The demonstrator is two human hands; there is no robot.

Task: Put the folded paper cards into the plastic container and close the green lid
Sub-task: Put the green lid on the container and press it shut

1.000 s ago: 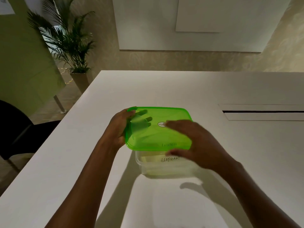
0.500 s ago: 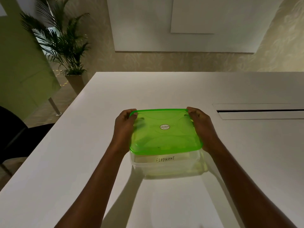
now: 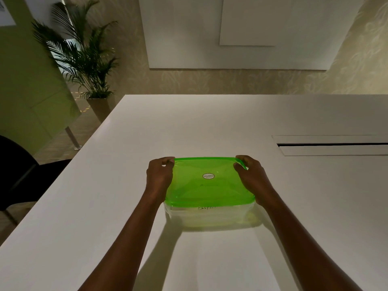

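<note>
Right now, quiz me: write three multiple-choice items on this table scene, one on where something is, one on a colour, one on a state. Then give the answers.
1. Where is the potted palm?
A. on the table
B. on the floor, beyond the table's far left corner
C. inside the container

2. What colour is the lid?
A. green
B. red
C. black

3. How do the hands stand at the lid?
A. both lie flat on the table, away from it
B. only the right one touches it
C. each grips a far corner of it

Answers: 1 B, since the potted palm stands on the floor past the table. 2 A, as the lid is see-through green over the clear plastic container. 3 C, because the left hand and the right hand each curl over a far corner.
</note>
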